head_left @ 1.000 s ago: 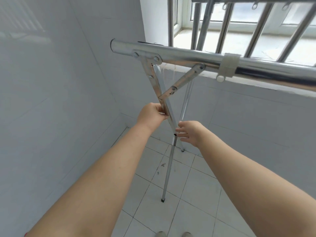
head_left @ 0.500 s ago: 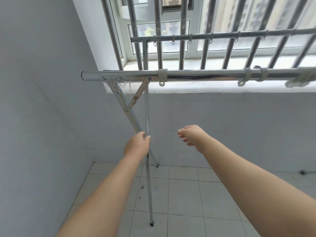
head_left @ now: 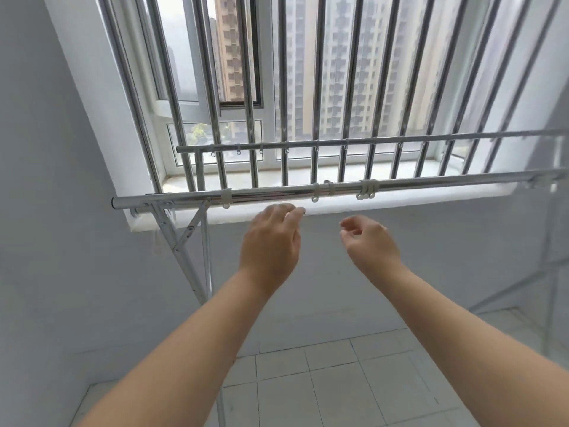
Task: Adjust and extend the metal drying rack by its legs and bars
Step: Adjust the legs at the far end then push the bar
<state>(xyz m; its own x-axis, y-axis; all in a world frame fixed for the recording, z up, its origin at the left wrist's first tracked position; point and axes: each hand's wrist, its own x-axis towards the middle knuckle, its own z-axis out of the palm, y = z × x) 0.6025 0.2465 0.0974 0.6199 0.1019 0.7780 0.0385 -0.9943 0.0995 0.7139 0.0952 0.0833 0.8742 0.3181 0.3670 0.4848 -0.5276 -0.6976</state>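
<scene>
The metal drying rack stands in front of me, its near top bar [head_left: 277,192] running left to right with several white plastic rings [head_left: 365,190] on it. A second, thinner bar [head_left: 369,139] runs behind it near the window. The rack's left legs [head_left: 181,257] cross under the bar's left end with a diagonal brace. My left hand [head_left: 272,241] is raised just below the near bar, fingers apart, holding nothing. My right hand [head_left: 369,241] hovers to its right, fingers loosely curled and empty. Neither hand touches the rack.
Behind the rack is a window with vertical steel security bars [head_left: 317,87] and a white sill [head_left: 308,174]. A grey wall [head_left: 46,211] is close on the left. The floor is pale tiles [head_left: 332,380]. The rack's right legs [head_left: 551,288] are blurred at the far right.
My left hand let go of the left leg and rose toward the top bar. My right hand moved up too. My view lifted from the legs and floor to the window.
</scene>
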